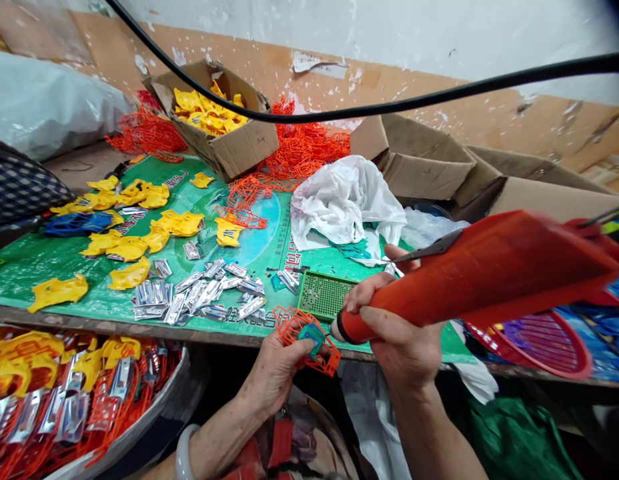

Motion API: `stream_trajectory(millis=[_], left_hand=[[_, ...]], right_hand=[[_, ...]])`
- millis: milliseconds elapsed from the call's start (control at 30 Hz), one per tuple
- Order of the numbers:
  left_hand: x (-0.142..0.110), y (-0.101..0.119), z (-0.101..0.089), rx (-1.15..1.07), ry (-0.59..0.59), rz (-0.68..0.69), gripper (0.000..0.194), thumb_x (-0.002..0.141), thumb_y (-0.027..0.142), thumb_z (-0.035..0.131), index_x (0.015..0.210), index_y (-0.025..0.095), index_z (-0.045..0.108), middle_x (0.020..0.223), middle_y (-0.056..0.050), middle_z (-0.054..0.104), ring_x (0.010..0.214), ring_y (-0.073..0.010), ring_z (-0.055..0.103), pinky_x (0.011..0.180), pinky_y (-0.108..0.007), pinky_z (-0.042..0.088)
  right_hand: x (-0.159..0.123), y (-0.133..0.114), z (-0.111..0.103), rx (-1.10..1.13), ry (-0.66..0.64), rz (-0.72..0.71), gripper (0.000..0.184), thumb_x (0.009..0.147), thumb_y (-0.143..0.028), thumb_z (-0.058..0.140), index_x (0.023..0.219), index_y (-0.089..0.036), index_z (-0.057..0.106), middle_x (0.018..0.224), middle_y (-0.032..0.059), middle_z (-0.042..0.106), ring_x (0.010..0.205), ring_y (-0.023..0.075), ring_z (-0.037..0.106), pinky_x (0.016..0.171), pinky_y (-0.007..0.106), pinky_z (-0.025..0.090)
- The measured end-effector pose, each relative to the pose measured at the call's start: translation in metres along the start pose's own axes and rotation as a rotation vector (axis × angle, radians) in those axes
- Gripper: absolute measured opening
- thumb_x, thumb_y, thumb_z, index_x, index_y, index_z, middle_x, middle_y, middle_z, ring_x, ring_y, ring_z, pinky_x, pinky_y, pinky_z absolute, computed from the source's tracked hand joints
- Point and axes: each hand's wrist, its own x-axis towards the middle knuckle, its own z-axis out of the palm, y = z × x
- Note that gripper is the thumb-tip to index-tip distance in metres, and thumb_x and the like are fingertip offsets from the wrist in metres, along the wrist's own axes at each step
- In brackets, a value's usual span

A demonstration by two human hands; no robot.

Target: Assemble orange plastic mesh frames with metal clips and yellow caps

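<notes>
My left hand pinches an orange plastic lattice frame together with a small teal plastic piece, just over the table's front edge. My right hand is wrapped round a red-orange electric screwdriver. The screwdriver's tip points left and meets or nearly meets the teal piece; contact is hard to make out. Behind the frame lies a green perforated tray with tiny metal bits, perhaps screws. Left of it, silver metal pieces lie in a loose heap.
Yellow plastic shells are scattered over the green-covered table. A carton of yellow shells stands behind, beside piled orange frames. White cloth lies mid-table. A full tub sits below left. A black cable crosses overhead.
</notes>
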Motion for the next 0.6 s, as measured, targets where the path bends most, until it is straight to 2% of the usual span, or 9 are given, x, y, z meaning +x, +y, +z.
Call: stream_trajectory(millis=[67,200,367,600], left_hand=[[0.0006,-0.0003,-0.0006,-0.002,0.0,-0.005,0.023,0.064,0.019,0.078,0.086,0.015,0.072,0.078,-0.003,0.072,0.067,-0.0168,0.067,0.07,-0.03,0.055],[0.0021,-0.0015,-0.0025,-0.012,-0.003,-0.015,0.025,0.065,0.02,0.078,0.089,0.015,0.072,0.076,-0.003,0.072,0.065,-0.0166,0.067,0.069,-0.029,0.055],[0.0027,-0.0016,-0.0044,-0.027,-0.009,-0.021,0.024,0.067,0.02,0.076,0.09,0.014,0.071,0.077,-0.004,0.072,0.067,-0.0164,0.067,0.069,-0.029,0.055],[0.0013,0.0017,-0.0042,-0.051,-0.017,-0.027,0.021,0.068,0.017,0.073,0.088,0.014,0.069,0.072,-0.002,0.071,0.063,-0.0138,0.066,0.066,-0.025,0.054]], right_hand=[[-0.0006,0.0006,0.0,0.003,-0.002,-0.002,0.028,0.071,-0.025,0.07,0.096,-0.024,0.058,0.073,-0.0037,0.058,0.062,0.0151,0.057,0.071,0.04,0.051],[-0.0023,0.0004,0.0016,0.057,0.0,-0.002,0.049,0.071,-0.023,0.07,0.115,-0.029,0.051,0.073,-0.0056,0.06,0.062,0.0151,0.056,0.07,0.039,0.051],[-0.004,-0.0016,0.0046,0.123,-0.022,0.004,0.051,0.071,-0.017,0.069,0.117,-0.029,0.05,0.074,-0.0059,0.061,0.063,0.0143,0.057,0.07,0.037,0.052],[-0.0058,-0.002,0.0084,0.167,-0.007,-0.02,0.055,0.069,-0.014,0.067,0.119,-0.028,0.048,0.07,-0.0061,0.06,0.059,0.0142,0.058,0.061,0.034,0.052]])
